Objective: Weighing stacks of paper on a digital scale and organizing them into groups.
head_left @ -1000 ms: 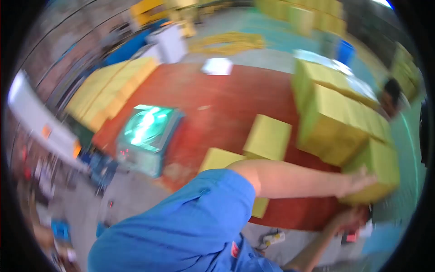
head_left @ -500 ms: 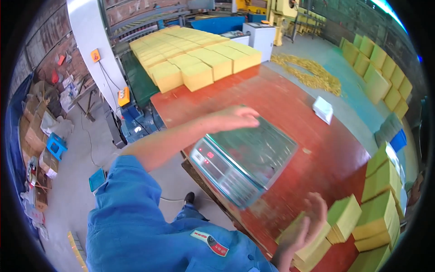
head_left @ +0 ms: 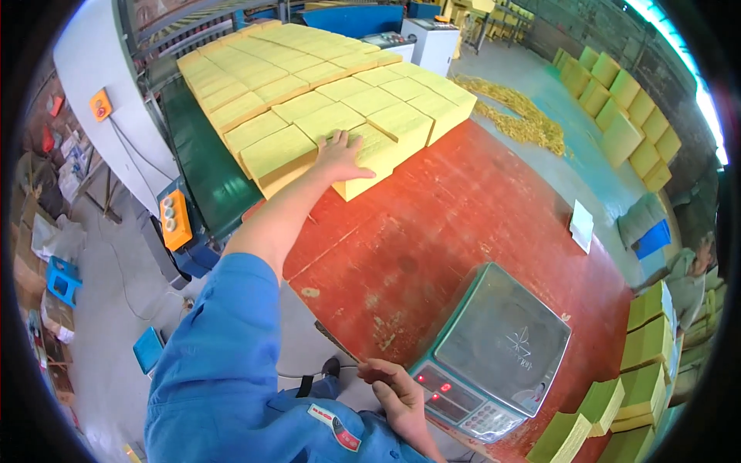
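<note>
My left hand point(head_left: 342, 160) reaches forward with its fingers spread over the near corner of a stack of yellow paper point(head_left: 359, 187). The fingers lie on the top and the thumb points along the front side. This stack is at the front of a wide block of yellow paper stacks point(head_left: 266, 85). Close to my body, my right hand point(head_left: 400, 397) hovers by the table edge, its fingers loosely curled, the thumb apart and nothing visible in it. Just right of it sits a digital scale point(head_left: 502, 339) with a bare metal pan and lit red digits.
The red table point(head_left: 370, 255) carries the scale. More yellow paper stacks point(head_left: 644, 339) stand at the right, near another person point(head_left: 687, 270). A white piece point(head_left: 581, 226) lies by the far right edge. An orange button box point(head_left: 175, 219) and a green belt point(head_left: 208, 189) are at the left.
My left hand has moved from above the scale forward onto the yellow paper. My right hand has left the stacks at the right for the near table edge. The view has shifted.
</note>
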`<move>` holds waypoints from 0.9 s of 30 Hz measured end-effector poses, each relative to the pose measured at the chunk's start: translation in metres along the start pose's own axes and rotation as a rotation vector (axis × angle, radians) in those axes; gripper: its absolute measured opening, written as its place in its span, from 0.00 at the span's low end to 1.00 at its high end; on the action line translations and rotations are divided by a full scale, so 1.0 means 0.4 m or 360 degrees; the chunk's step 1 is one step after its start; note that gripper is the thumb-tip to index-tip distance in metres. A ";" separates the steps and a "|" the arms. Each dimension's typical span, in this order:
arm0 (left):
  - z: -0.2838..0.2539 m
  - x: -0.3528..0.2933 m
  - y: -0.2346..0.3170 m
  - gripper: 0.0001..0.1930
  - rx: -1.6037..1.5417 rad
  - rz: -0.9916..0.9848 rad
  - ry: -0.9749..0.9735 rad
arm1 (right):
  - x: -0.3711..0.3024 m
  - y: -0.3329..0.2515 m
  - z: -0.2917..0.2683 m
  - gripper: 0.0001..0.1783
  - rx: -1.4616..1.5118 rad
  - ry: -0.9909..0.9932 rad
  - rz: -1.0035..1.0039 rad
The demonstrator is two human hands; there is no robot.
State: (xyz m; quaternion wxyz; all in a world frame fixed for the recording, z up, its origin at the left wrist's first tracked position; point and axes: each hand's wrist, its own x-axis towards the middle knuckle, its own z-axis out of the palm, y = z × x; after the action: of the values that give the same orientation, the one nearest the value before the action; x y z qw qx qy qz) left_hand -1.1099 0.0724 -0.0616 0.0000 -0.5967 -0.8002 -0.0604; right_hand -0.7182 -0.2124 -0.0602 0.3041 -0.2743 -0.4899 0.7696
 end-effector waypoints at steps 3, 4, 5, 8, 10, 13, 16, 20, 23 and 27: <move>0.040 -0.002 0.012 0.50 0.0104 0.0069 0.0029 | 0.046 0.030 0.037 0.18 0.0038 0.0033 0.0121; 0.042 -0.020 0.007 0.48 0.0089 0.0188 0.0019 | 0.062 0.044 0.048 0.18 0.0069 -0.0031 0.0200; 0.039 -0.045 0.011 0.46 0.0075 0.0313 0.0013 | 0.078 0.063 0.055 0.18 0.0098 -0.0093 0.0272; 0.030 -0.182 0.038 0.46 -0.0010 0.0592 -0.0023 | 0.109 0.202 0.050 0.20 0.0428 -0.0155 0.0630; 0.012 -0.335 0.049 0.46 -0.0125 0.0817 0.0016 | 0.117 0.288 0.048 0.25 0.0809 -0.0172 0.0949; -0.057 -0.596 0.085 0.49 -0.0236 0.0930 -0.0079 | 0.100 0.427 0.022 0.27 0.1129 -0.0045 0.0830; -0.117 -0.786 0.118 0.48 -0.0294 0.0866 -0.0246 | 0.079 0.487 -0.009 0.32 0.1455 -0.0217 0.0630; -0.103 -0.859 0.137 0.51 -0.0536 0.0682 -0.0248 | 0.051 0.435 0.021 0.38 0.1488 -0.0231 0.0513; -0.074 -0.877 0.131 0.53 -0.0325 0.0561 -0.0332 | 0.013 0.378 0.045 0.40 0.1100 -0.0100 0.0517; -0.077 -0.945 0.131 0.43 -0.1999 0.0011 -0.0498 | -0.070 0.262 -0.001 0.38 -0.0445 -0.0214 -0.0348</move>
State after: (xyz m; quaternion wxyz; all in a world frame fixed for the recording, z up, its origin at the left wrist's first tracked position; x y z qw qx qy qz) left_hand -0.9534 -0.2767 -0.0533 -0.4655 -0.4873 -0.6011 -0.4295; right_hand -0.7202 -0.2680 -0.1533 0.3115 -0.2071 -0.6383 0.6728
